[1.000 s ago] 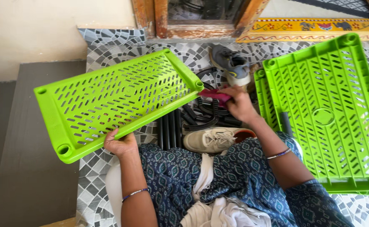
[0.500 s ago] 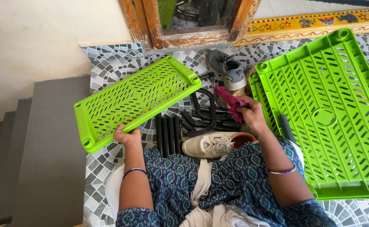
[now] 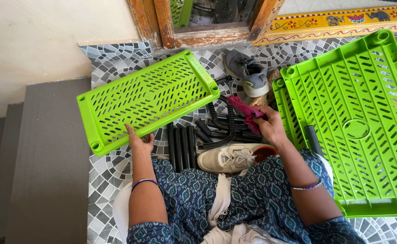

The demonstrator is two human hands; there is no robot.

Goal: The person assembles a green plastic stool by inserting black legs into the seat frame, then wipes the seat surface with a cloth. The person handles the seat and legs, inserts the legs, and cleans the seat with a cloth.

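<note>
A mosaic tile floor in grey and white is seen, bordered by grey steps, a cream wall, a worn wooden frame and a painted yellow border.

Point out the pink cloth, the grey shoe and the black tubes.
pink cloth (image 3: 246,110), head view, on its middle fold.
grey shoe (image 3: 247,72), head view, on its laced upper.
black tubes (image 3: 181,147), head view, on the middle tube.
</note>
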